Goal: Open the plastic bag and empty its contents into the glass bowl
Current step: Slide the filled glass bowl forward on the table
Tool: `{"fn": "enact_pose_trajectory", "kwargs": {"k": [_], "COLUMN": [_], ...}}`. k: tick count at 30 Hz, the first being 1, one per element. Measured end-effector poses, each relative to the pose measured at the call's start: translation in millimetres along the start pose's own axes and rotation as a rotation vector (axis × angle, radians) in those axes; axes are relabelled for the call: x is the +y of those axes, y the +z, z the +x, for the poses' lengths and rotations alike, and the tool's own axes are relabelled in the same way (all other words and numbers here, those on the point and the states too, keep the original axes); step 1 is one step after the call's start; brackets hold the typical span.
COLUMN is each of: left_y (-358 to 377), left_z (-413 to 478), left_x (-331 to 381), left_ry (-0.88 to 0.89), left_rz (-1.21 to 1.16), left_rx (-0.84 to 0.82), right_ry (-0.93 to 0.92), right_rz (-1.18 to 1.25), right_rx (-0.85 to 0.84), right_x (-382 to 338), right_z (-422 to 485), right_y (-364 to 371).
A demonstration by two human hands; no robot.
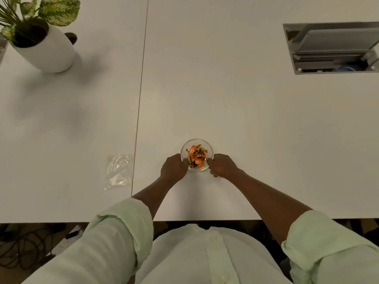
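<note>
Near the front edge of the white bench [225, 111], just right of the seam between its two tops: glass bowl [197, 142], upright, holding wrapped sweets [196, 156] in orange and gold. Left hand [174, 167] and right hand [222, 165] cupped against opposite sides of the bowl, fingers curled round the wall, thumbs at the rim; each grip closed on the glass. Left of the seam, apart from the bowl: clear plastic bag [118, 171], crumpled, lying flat, nothing visible inside. Far left corner: white pot [46, 51] with a speckled green plant [57, 10]. Far right: open cable hatch [332, 48] set into the benchtop. Pale green sleeves rolled above the forearms.
</note>
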State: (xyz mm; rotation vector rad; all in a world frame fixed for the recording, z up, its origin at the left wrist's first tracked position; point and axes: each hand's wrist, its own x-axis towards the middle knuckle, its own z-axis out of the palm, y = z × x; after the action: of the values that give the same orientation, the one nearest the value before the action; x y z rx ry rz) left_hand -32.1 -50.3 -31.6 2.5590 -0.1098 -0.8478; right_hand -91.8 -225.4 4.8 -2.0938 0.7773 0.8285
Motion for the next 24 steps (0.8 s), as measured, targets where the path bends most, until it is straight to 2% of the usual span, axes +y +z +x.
{"fn": "enact_pose_trajectory", "kwargs": {"k": [9,24], "left_y": [-18.3,-114.0], "left_z": [17.9,120.9], "left_x": [19.4,99.7], "left_ry": [0.038,0.129], "left_rz": [0.002,-0.044], "left_rx": [0.064,0.187], "right_ry": [-0.063,-0.145], "right_rz": [-0.039,-0.046], "right_rx": [0.077,0.228], "right_x": [-17.7,-110.8], "right_z": [13.2,82.6], "right_y": [-27.2,-132.8]}}
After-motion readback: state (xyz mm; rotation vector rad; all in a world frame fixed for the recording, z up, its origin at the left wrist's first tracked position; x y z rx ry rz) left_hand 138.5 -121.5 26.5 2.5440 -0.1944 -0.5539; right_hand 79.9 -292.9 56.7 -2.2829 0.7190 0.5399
